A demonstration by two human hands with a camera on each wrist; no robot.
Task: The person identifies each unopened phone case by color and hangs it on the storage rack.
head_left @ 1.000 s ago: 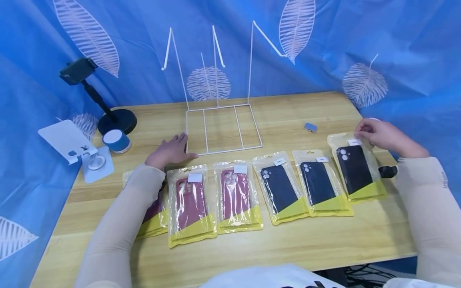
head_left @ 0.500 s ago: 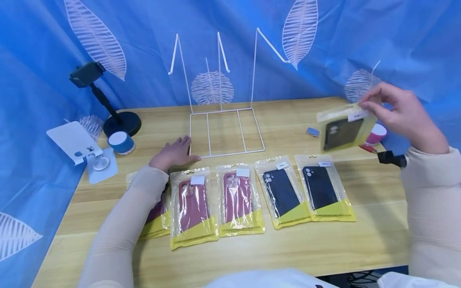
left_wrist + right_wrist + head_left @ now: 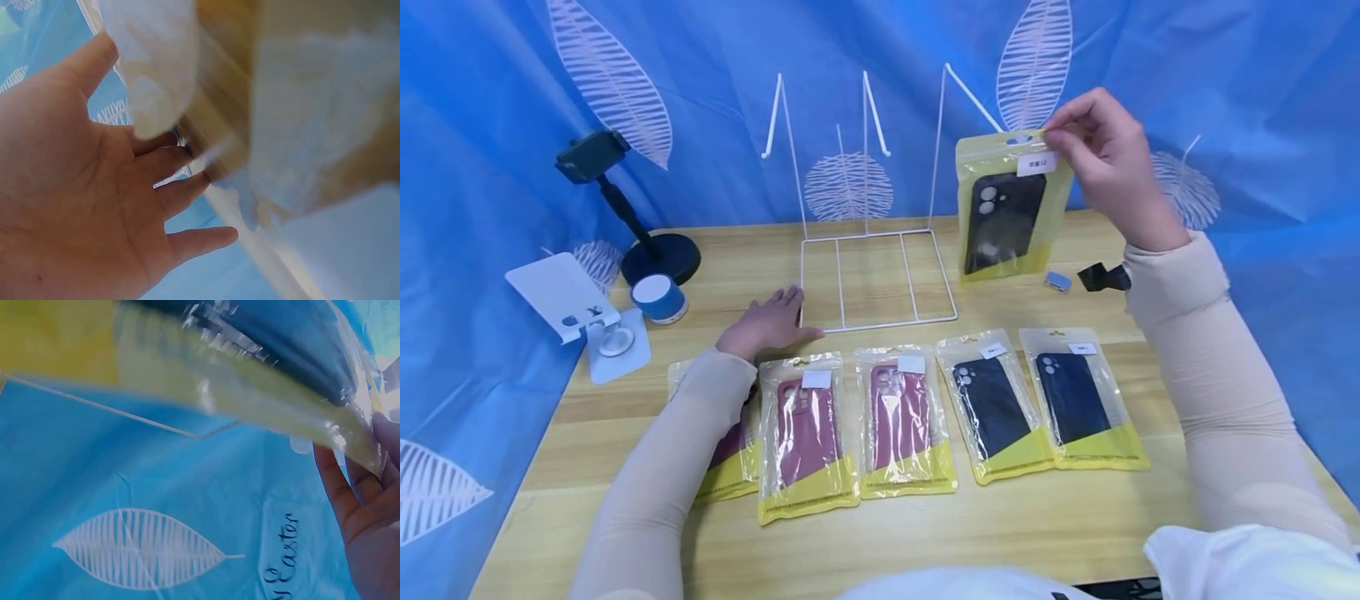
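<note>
Standing at the far left of the wooden table [image 3: 1000, 533] is a white folding stand [image 3: 563, 287], with a black phone holder [image 3: 632, 217] on a round base to its far right and a blue cylinder with a white top [image 3: 658, 298] just near that base. On the near side, the left sleeve [image 3: 655, 475] partly covers the leftmost packet [image 3: 733, 475]. The left hand [image 3: 767, 325] lies with its fingers extended at the near left corner of the white wire rack [image 3: 891, 324], grasping nothing. The rack's three upright rods rise at its far edge, each ending in an arm angled downward.

Nearer than the rack, two clear packets with pinkish-red cases, the first [image 3: 808, 437] and the second [image 3: 904, 425], lie side by side. Right of them lie two packets with dark cases, one [image 3: 992, 408] touching the other [image 3: 1078, 408] along their yellow lower ends. Farther off, the held packet [image 3: 1006, 218] hangs roughly upright just right of the rack, its black case and white label showing. The right hand [image 3: 1108, 162] pinches its upper right corner between thumb and fingers; whether the packet touches the rack's right arm cannot be told. Just right of the packet's lower end, a small blue-grey object [image 3: 1058, 282] sits on the table.
</note>
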